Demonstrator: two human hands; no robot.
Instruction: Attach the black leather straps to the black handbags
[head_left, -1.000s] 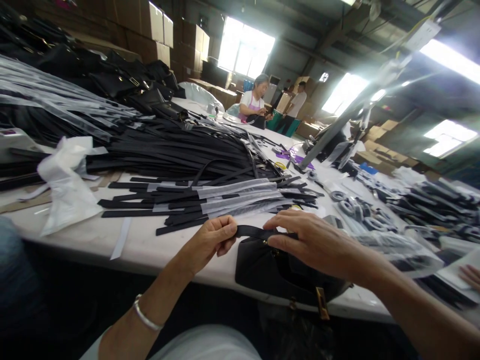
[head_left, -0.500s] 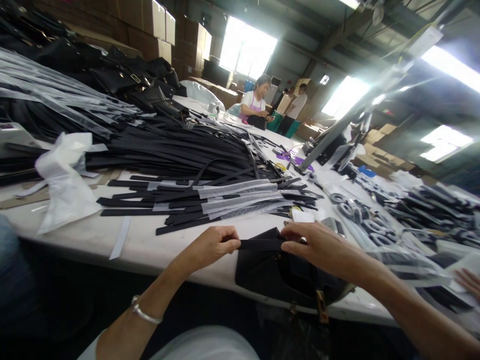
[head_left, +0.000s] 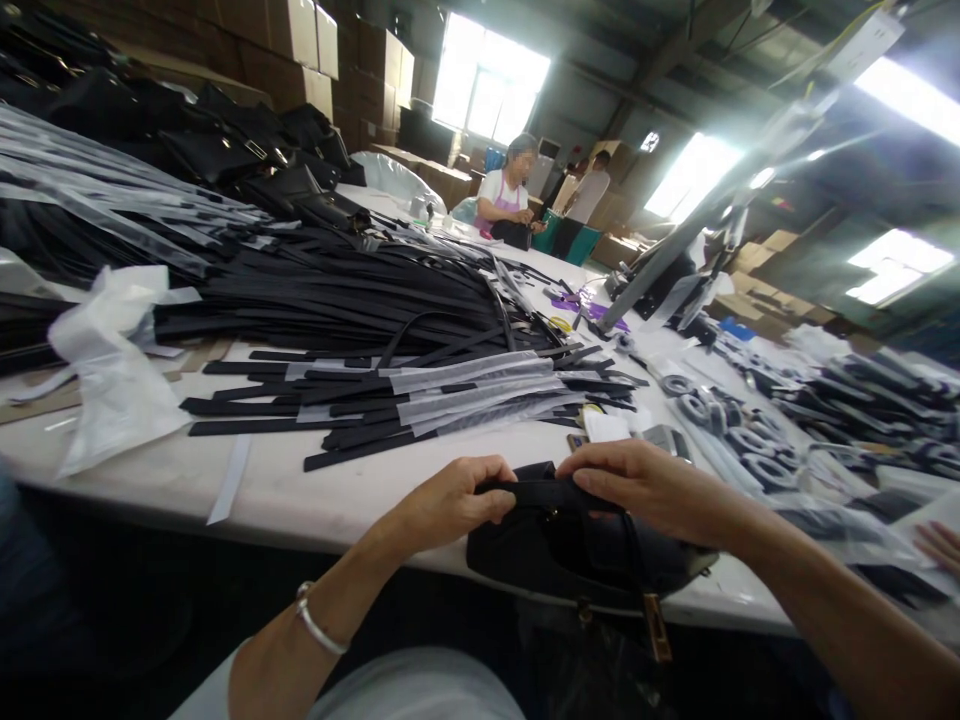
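Observation:
A black handbag (head_left: 510,550) with a gold-coloured metal piece (head_left: 658,630) hanging down its front lies at the near table edge. My left hand (head_left: 454,500), a silver bangle at its wrist, pinches a flat black strap (head_left: 536,492) at the bag's upper left. On the other side, my right hand (head_left: 637,485) is closed over the same strap with thumb and fingers, just above the bag. The strap's right end is hidden by the fingers. Beyond my hands lie loose black straps (head_left: 360,400), some wrapped in translucent white film.
A long heap of black straps (head_left: 337,300) covers the table's left, with black bags (head_left: 217,155) behind. Crumpled white wrapping (head_left: 120,370) lies at left. Rolls of tape-like rings (head_left: 750,450) and a co-worker's hand (head_left: 941,545) are at right. A person in an apron (head_left: 510,195) works opposite.
My left hand has moved right, towards my right hand, and the strap between them shows shorter and lower against the bag. The right hand has turned slightly over the strap.

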